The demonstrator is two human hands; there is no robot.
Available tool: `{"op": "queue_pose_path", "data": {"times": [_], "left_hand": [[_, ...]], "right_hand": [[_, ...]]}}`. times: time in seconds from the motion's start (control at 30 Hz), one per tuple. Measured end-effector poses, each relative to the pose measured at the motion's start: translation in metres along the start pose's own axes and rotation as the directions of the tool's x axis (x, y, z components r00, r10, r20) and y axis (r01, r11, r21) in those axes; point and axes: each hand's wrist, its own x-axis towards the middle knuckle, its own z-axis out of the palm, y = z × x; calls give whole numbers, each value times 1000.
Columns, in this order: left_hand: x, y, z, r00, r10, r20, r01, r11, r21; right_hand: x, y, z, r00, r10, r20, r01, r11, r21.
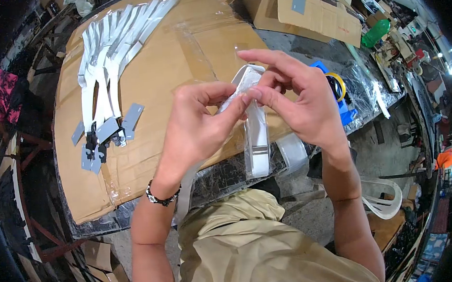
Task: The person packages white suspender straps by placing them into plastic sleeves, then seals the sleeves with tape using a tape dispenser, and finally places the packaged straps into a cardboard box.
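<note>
In front of me a white strap (258,134), folded into a long loop inside clear plastic, hangs down over the table edge. Thumb and fingers of my left hand (196,122) pinch its upper part. My right hand (301,100) pinches the same part from the other side, thumbs nearly touching, its index finger stretched out above. The exact edge between the fingertips is hidden. To the left lies a fanned bundle of white straps (110,70) with black clips (91,144) and grey cards (133,115) at the near end.
Brown cardboard (149,161) covers the table. An open carton (301,20) stands at the back right, near a green bottle (376,32). A blue tape dispenser (346,114) with a yellow roll (339,85) sits right of my hands. White strapping (387,203) hangs at the lower right.
</note>
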Motion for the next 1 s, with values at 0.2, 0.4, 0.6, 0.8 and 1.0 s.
{"op": "queue_pose_path", "data": {"times": [0.2,0.4,0.6,0.8,1.0], "left_hand": [[-2,-4,5,998,45,-32,-42,996,84],[-4,-2,7,1000,7,-2,-6,994,110],[-5,-3,4,1000,7,13,-9,993,121],[-8,-9,-7,995,8,98,10,983,-186],[-8,-12,-13,989,-24,144,72,939,-337]], "right_hand": [[0,-3,0,1000,16,-12,-18,989,-149],[1,-4,1,998,-2,-66,-12,977,-212],[3,-13,-4,984,162,-72,-177,896,-407],[-1,1,-2,993,116,-2,-116,986,-117],[2,1,-2,991,77,112,-101,967,233]]}}
